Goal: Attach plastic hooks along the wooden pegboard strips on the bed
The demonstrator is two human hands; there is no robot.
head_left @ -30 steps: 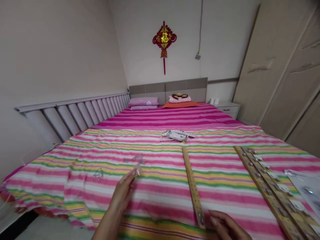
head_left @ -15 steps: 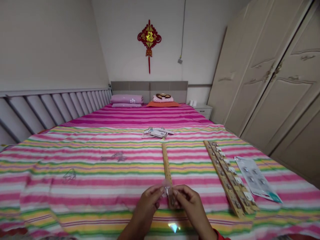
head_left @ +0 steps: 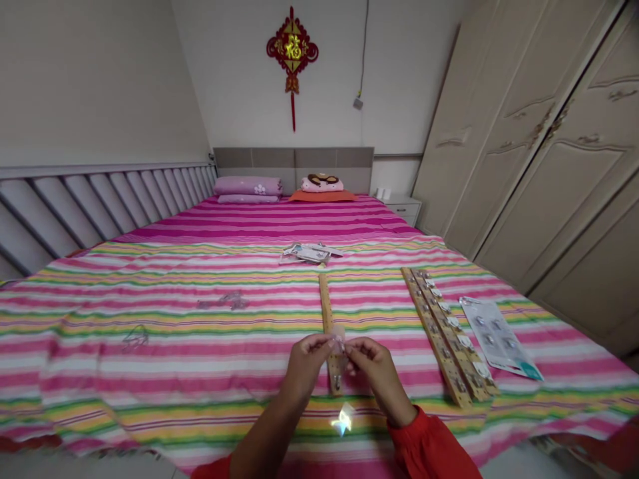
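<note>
Over the striped bedspread [head_left: 150, 372], left hand [head_left: 310, 362] and right hand [head_left: 373, 366] both closed narrowly, pinching a small clear plastic piece [head_left: 339, 342] near a wooden strip [head_left: 325, 309], with some risk of a weak fingertip grip dropping it among the stripes, where finding it would be hard.

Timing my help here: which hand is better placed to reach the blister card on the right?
Probably the right hand: it is nearer the blister card, though it and the left hand both pinch a small clear piece.
</note>
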